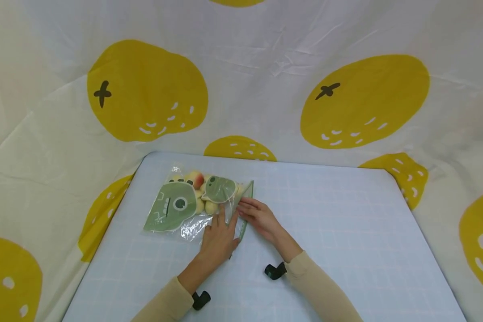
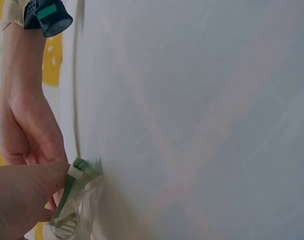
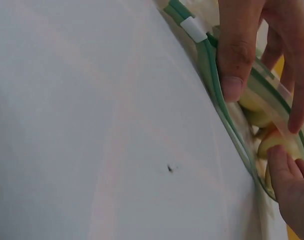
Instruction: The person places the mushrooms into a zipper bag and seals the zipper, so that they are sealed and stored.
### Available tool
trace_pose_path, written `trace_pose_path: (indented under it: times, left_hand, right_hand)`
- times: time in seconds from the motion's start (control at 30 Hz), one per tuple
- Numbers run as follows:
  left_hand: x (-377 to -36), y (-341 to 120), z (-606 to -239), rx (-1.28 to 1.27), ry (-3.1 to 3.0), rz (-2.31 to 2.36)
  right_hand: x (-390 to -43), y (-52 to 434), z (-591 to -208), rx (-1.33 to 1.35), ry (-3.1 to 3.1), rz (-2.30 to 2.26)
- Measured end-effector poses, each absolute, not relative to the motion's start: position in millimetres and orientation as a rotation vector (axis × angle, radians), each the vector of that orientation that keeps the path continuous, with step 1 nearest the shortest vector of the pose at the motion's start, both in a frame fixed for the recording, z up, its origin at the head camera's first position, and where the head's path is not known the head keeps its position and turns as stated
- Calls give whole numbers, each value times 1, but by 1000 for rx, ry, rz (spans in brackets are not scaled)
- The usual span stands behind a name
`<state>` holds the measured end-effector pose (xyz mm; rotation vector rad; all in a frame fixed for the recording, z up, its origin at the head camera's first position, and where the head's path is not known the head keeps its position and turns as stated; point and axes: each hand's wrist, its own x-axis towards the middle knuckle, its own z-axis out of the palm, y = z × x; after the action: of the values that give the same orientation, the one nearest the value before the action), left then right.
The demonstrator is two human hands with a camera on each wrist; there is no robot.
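A clear plastic zip bag [image 1: 195, 228] printed with green cartoon faces lies on its side at the table's back left. Yellowish round pieces [image 1: 211, 206], one with a red patch, show inside; their kind is unclear. Its green-edged mouth faces right and gapes in the right wrist view, a white slider [image 3: 193, 29] near one end. My left hand [image 1: 218, 237] rests over the near part of the bag, fingers spread and fairly straight, thumb by the mouth. My right hand [image 1: 261, 218] pinches the bag's edge at the mouth; its fingertips are partly hidden.
Pale blue checked cloth covers the table [image 1: 346, 232]. A white curtain [image 1: 257, 89] with yellow fruit prints hangs around it. Dark devices sit at both wrists, the right wrist device [image 1: 275, 271] just above the cloth.
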<state>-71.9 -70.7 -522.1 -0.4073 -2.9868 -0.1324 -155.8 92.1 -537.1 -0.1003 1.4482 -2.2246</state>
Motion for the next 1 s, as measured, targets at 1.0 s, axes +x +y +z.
trace_pose_path:
  times: [1.0]
  left_hand:
    - [-61,-74,-529,-385,-2980,-184]
  right_hand:
    - [-126,128,-525,-111,1660,-2184]
